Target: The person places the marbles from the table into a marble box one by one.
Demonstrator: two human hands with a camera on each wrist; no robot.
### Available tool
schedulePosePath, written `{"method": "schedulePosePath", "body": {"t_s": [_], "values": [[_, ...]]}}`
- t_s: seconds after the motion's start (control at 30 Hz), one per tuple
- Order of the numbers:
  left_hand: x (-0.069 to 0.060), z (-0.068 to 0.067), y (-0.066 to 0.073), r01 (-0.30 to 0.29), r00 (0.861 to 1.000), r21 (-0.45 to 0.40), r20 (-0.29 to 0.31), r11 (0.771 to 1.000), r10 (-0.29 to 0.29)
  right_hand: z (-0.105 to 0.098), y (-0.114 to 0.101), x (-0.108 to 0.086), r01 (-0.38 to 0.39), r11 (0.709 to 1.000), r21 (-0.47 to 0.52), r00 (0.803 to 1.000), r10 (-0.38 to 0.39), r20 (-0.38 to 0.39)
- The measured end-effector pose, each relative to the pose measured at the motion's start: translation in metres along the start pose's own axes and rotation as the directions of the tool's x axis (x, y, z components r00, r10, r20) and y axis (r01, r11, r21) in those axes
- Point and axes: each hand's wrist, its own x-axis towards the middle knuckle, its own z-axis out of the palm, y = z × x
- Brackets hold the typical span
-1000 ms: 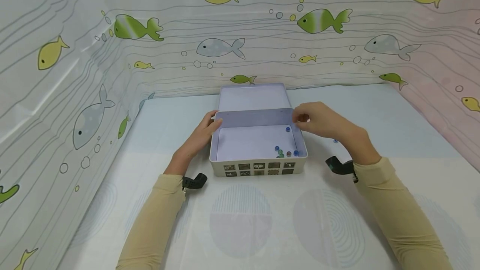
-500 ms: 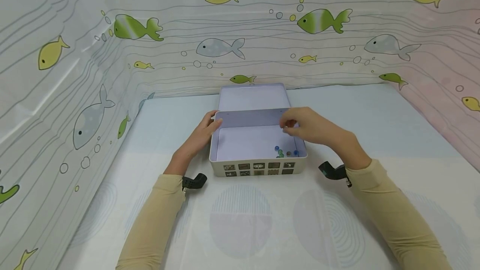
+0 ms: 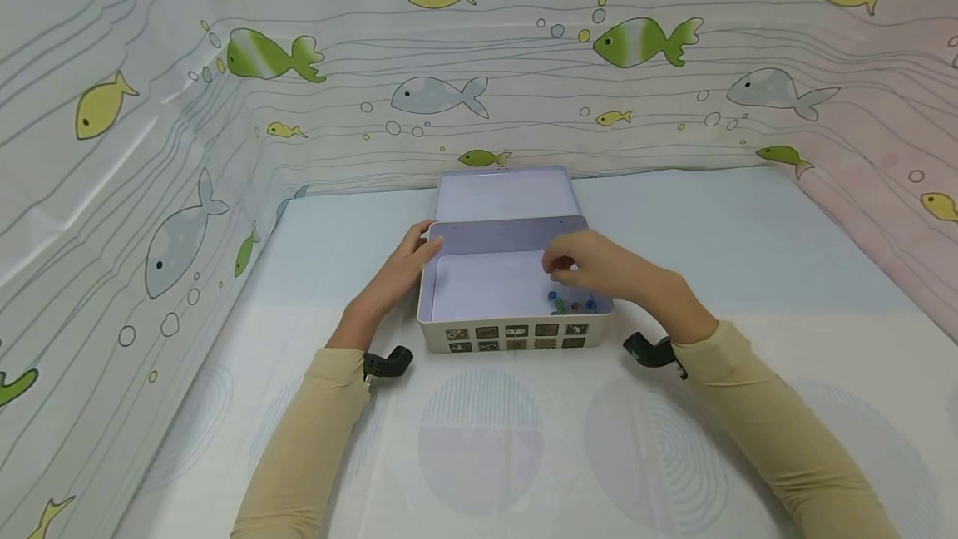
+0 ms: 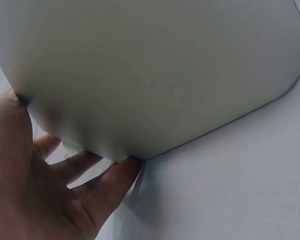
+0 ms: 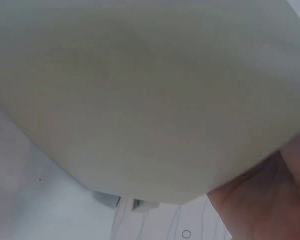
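Observation:
A pale tin box (image 3: 479, 294) with a lilac inside and small dark pictures on its front stands with its hinged lid (image 3: 509, 192) tipped back. My left hand (image 3: 404, 269) grips its left wall, thumb over the rim; in the left wrist view those fingers (image 4: 112, 187) curl at the wall's edge. Over the right half of the inside hangs my right hand (image 3: 591, 264), thumb and fingers bent towards each other. Whether anything is between the fingertips is too small to tell. Just below lie several small blue, green and reddish beads (image 3: 560, 304) on the box floor.
A white and pale-blue cloth (image 3: 479, 439) with printed circles covers the table. Behind and at the sides rises a fish-patterned sheet (image 3: 539, 131). The box's outer wall (image 5: 150, 115) fills most of the right wrist view.
My right hand has moved left and down from the box's right rim to above the beads. It now covers where one blue bead lay. The left hand and box have stayed put.

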Motion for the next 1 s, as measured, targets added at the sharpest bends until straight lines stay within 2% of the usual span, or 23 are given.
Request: {"method": "schedulePosePath", "body": {"t_s": [0.17, 0.37, 0.6, 1.0], "values": [[-0.001, 0.000, 0.001, -0.001, 1.000, -0.004, 0.000, 1.000, 0.001, 0.009, -0.004, 0.003, 0.006, 0.998, -0.056, 1.000, -0.005, 0.011], [-0.001, 0.001, 0.001, 0.004, 1.000, 0.000, 0.001, 1.000, -0.004, 0.015, -0.008, 0.005, 0.032, 0.997, -0.074, 0.999, -0.029, 0.043], [0.001, 0.000, -0.001, 0.012, 1.000, 0.012, -0.003, 1.000, -0.011, 0.018, -0.009, 0.007, 0.031, 0.993, -0.116, 0.999, -0.027, 0.036], [0.002, 0.001, -0.001, 0.006, 1.000, 0.005, -0.001, 1.000, -0.006, 0.025, -0.007, 0.011, 0.024, 0.965, -0.259, 0.999, -0.015, 0.037]]}}
